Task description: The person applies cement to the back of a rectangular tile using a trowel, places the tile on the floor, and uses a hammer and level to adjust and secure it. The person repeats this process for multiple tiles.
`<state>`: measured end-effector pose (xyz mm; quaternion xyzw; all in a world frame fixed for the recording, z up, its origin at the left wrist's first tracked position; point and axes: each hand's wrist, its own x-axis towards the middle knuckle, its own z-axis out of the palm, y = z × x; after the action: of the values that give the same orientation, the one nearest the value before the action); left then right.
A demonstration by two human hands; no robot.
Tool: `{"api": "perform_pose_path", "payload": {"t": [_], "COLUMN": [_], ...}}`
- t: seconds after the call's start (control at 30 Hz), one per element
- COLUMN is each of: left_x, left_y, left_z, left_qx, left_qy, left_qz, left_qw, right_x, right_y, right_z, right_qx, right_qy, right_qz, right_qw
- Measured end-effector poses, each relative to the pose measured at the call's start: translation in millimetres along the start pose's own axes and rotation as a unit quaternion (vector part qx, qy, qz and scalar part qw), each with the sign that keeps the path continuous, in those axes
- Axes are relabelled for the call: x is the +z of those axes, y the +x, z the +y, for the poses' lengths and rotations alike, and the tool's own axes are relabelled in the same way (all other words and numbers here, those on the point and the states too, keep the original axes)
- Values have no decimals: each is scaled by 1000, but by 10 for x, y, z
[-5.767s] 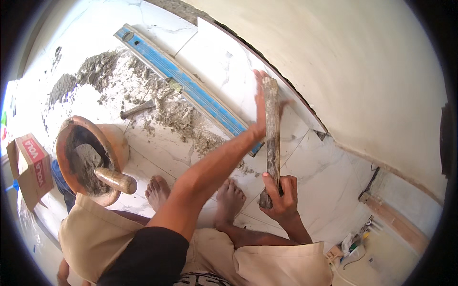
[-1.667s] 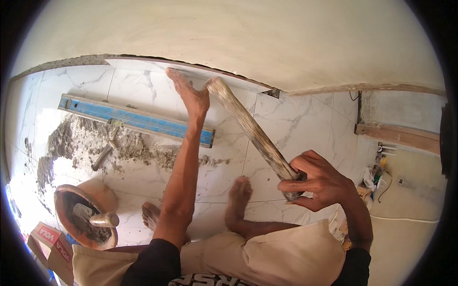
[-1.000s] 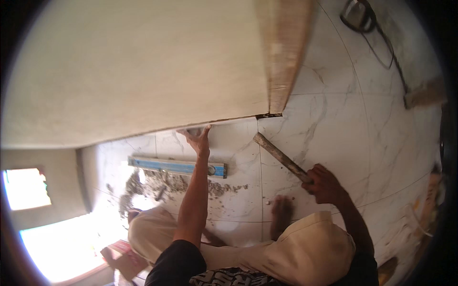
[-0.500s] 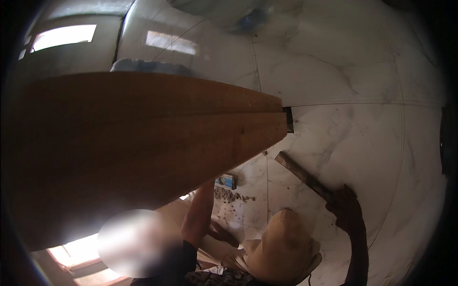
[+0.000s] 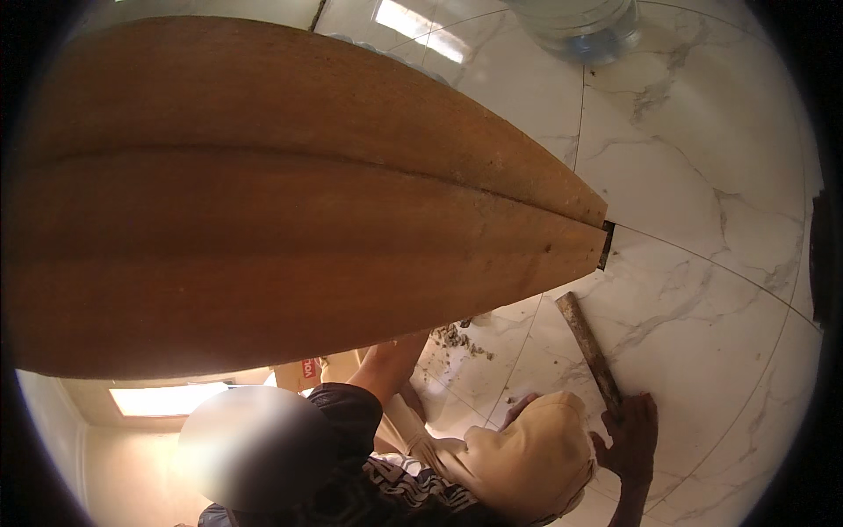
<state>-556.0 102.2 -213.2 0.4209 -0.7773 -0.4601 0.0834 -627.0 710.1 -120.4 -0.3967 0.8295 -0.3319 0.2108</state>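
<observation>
A long brown wooden board (image 5: 307, 211) with a groove along it stretches from the left to a narrow end near the middle of the view. My left forearm (image 5: 392, 360) reaches up beneath its lower edge, and the board hides my left hand. At the lower right, my right hand (image 5: 629, 432) is around the near end of a worn wooden handle (image 5: 590, 347), the thumb on one side and the fingers on the other. The handle's far end points toward the board's tip. Whether a tool head sits inside my hand cannot be made out.
Pale marble-look tiles (image 5: 702, 325) cover the floor. A dark gap (image 5: 606, 246) shows at the board's tip. Grey rubble (image 5: 457, 341) lies beside the board. A clear bucket (image 5: 584, 31) stands at the top. My bent knee (image 5: 527, 448) in beige trousers is between my arms; a cardboard box (image 5: 297, 373) is left.
The view has shifted, and the board appears larger and farther right. My right hand sits lower, with the thumb more apart. The blue spirit level is now almost wholly hidden by the board.
</observation>
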Motion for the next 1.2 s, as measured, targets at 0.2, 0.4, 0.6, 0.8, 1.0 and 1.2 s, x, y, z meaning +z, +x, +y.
{"api": "perform_pose_path", "payload": {"t": [0.2,0.4,0.6,0.8,1.0,1.2], "left_x": [6,27,694,664,1039,587], "left_y": [12,281,23,-215,-268,-334], "left_z": [-63,-149,463,559,222,402], "left_qx": [-2,34,68,66,165,58], "left_qy": [25,90,-86,-160,-135,-253], "left_qz": [-15,-52,35,37,31,-20], "left_qw": [1000,994,993,984,977,965], "right_x": [211,374,537,337,-61,-151], "right_y": [-41,42,33,18,206,867], "right_z": [65,-60,3,-233,-848,-1354], "right_qx": [1,29,80,11,-58,82], "right_qy": [-102,-147,-148,-178,-128,19], "right_qz": [-12,70,78,36,-62,-186], "right_qw": [995,986,983,983,988,979]}}
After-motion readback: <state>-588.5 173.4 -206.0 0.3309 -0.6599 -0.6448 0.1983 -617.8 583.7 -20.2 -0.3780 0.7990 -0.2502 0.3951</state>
